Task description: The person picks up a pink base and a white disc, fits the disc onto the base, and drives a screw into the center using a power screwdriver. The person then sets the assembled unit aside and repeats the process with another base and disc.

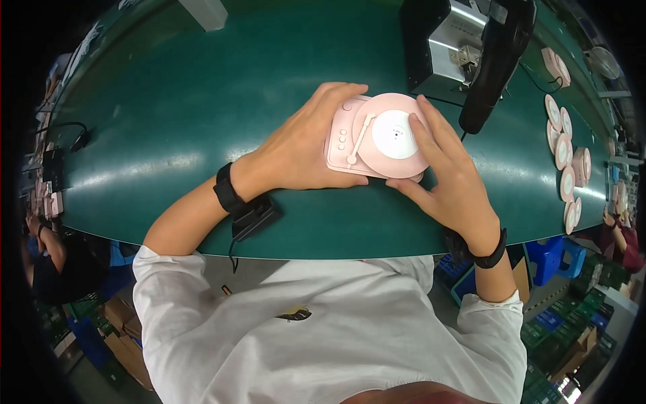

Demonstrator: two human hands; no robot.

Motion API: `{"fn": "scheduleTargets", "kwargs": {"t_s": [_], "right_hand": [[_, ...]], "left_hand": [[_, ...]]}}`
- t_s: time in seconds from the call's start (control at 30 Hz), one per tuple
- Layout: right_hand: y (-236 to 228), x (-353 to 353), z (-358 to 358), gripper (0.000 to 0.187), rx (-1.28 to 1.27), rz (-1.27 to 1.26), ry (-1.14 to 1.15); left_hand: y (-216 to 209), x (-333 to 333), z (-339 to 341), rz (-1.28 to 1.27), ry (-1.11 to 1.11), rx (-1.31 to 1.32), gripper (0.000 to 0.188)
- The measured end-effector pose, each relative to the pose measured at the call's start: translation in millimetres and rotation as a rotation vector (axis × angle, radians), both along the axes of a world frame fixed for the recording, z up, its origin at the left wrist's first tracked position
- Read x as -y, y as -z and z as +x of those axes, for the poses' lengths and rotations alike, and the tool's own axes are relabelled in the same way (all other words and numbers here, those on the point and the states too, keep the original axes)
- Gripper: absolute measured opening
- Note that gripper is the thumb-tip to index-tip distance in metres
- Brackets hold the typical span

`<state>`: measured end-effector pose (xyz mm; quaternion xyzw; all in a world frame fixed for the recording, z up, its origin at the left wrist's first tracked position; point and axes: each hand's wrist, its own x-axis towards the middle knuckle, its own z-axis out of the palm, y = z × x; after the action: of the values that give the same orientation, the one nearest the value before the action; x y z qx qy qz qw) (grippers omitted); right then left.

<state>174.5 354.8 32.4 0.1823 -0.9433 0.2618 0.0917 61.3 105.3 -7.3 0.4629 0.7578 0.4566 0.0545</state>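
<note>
Roughly left-right long axis on pink turntable (377, 137); disc (397, 133) toward right.

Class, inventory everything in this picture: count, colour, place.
Turntable-shaped device: 1, pink and white, between hands
Discs: several, pink and white, table's right end
Table: 1, green, centre
Machine: 1, black and silver, upper right
Long tool: 1, black, before the machine
Cabled box: 1, black, below left wrist
Post: 1, pale, top
Stools: apparently 2, blue, lower right
Crates: many, green and blue, lower corners
Co-workers: at least 2, dark clothing, outer edges
Shirt: 1, white, lower centre
Wristbands: 2, black, wrists
Left hand: 1, bare, device's left
Right hand: 1, bare, device's right
</note>
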Motion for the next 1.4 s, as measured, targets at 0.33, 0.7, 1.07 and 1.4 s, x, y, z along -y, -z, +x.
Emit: {"fn": "scheduleTargets", "kwargs": {"t_s": [0.33,0.7,1.07,1.4], "right_hand": [[-48,-44,-6,0.038,-0.424,-0.094,0.586],[-74,-40,-78,0.036,-0.441,-0.832,0.283],[-115,-34,-104,0.033,-0.465,-1.091,0.234],[-106,-22,-74,0.028,-0.249,-1.141,0.220]], "left_hand": [[0,5,4,-0.003,-0.023,0.026,0.113],[-5,-2,7,-0.068,-0.034,-0.010,0.117],[-8,-51,5,-0.093,-0.014,0.002,0.119],[3,-46,4,-0.084,-0.012,0.014,0.119]]}}
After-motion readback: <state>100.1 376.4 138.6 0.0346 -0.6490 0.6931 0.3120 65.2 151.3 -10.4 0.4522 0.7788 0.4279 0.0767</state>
